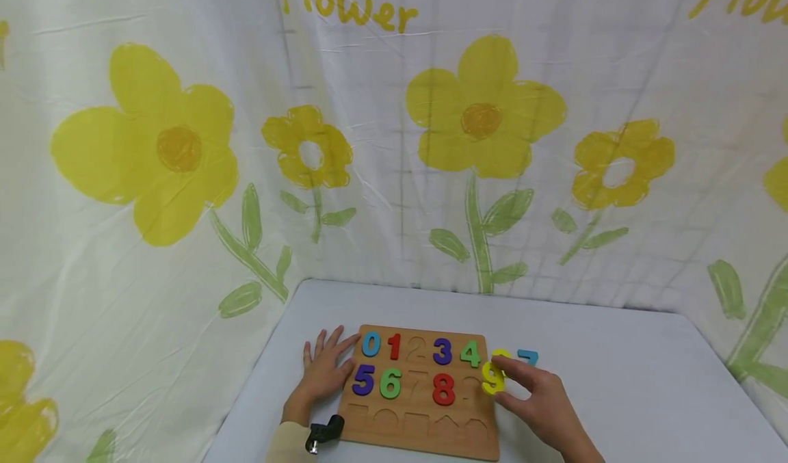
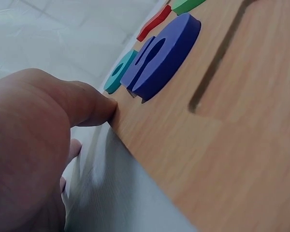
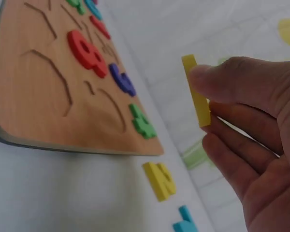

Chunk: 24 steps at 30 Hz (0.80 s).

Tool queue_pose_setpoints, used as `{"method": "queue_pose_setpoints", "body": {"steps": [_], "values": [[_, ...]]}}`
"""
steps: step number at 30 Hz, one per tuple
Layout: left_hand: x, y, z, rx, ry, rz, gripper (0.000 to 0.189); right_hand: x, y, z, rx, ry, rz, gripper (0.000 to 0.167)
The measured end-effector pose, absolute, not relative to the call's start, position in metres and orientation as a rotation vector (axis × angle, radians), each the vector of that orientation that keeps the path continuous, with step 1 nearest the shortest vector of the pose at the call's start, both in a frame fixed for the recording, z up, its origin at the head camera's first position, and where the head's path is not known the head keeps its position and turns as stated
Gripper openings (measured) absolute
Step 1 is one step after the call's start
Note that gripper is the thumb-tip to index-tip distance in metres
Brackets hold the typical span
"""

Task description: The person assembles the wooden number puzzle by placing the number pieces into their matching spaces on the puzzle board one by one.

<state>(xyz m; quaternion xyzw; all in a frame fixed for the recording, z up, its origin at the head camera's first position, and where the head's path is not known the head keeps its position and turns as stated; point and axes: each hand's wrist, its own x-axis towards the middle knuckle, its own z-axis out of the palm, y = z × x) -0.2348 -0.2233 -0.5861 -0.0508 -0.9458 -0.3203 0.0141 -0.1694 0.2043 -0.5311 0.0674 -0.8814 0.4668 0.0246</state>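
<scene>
My right hand pinches a yellow number 9 between thumb and fingers, over the right edge of the wooden number board. Its thin side faces the right wrist view, where the yellow 9 stands raised above the table. With fingers spread, my left hand lies at the board's left edge. Its thumb touches that edge close to the purple 5 and blue 0. The board also carries a red 1, purple 3, green 4, green 6 and red 8.
Right of the board, a yellow number 2 and a blue number 7 lie on the white table. Recesses for 2, 7 and 9 show bare wood, as does the bottom row of shapes. A flower-patterned curtain hangs behind.
</scene>
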Motion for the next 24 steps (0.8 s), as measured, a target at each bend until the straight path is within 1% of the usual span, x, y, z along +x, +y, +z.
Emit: {"method": "queue_pose_setpoints", "body": {"steps": [3,8,12,19,24], "values": [[-0.235,-0.224,-0.586,-0.161,-2.949,-0.992,0.052,-0.171,0.198,-0.539,0.172,-2.749,1.459,0.054],[-0.235,-0.224,-0.587,-0.162,-2.947,-0.996,0.053,-0.175,0.192,-0.552,0.193,-2.78,1.456,0.056],[-0.235,-0.224,-0.587,-0.163,-2.943,-1.0,0.053,-0.178,0.186,-0.561,0.221,-2.838,1.359,0.057],[-0.235,-0.223,-0.588,-0.16,-2.938,-1.002,0.053,-0.183,0.177,-0.569,0.232,-2.896,1.255,0.056],[-0.234,-0.223,-0.587,-0.158,-2.937,-1.011,0.053,-0.183,0.173,-0.573,0.256,-2.918,1.2,0.058]]}}
